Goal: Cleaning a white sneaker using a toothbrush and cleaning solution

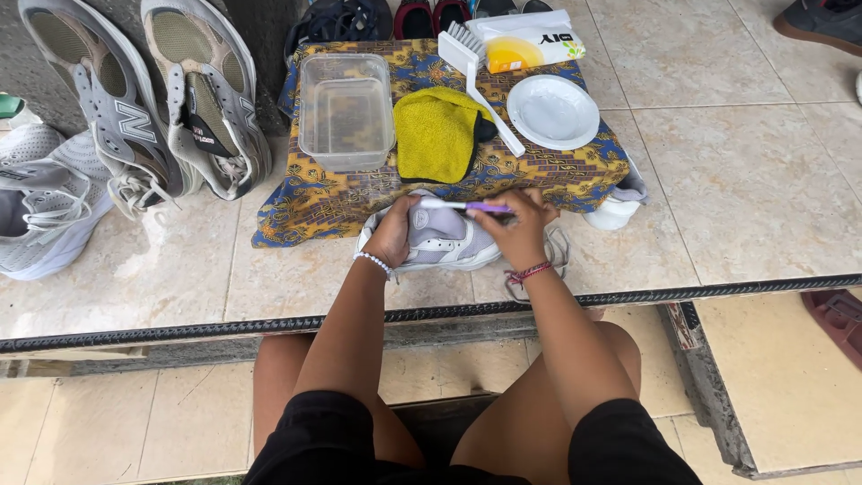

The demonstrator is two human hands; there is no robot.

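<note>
At the far left a white sneaker [40, 211] lies on the tiled ledge [700, 198], and beside it a grey pair [148, 99] leans sole-up against the wall. Next comes the patterned cloth [323, 202], carrying a clear tub [346, 110], a folded yellow towel [437, 133], a white scrub brush [476, 76], a white bowl [553, 111] and, behind these, a white-and-orange packet [530, 40].

Just in front of the cloth's near edge sits the shoe [444, 241], white and pale lilac, its long axis running left to right across the person's body. The left hand [392, 233] cups its left end, fingers curled round the shoe and pressed against it, steadying it on the ledge.

Above the shoe lies the toothbrush [467, 207], white with a purple grip, its long axis also left to right and roughly parallel to the shoe. The white end points toward the left hand and nearly reaches it; I cannot tell whether it touches the shoe's upper. The right hand [523, 229] pinches the purple end, fingers closed together round the handle, wrist over the shoe's right end. So the brush is in the right hand alone, and the shoe lies directly under and between both hands, with the left in firmer contact with it.

A loose lace [548, 260] trails by the right wrist, and a white object [612, 214] sits partly under the cloth's right corner.
</note>
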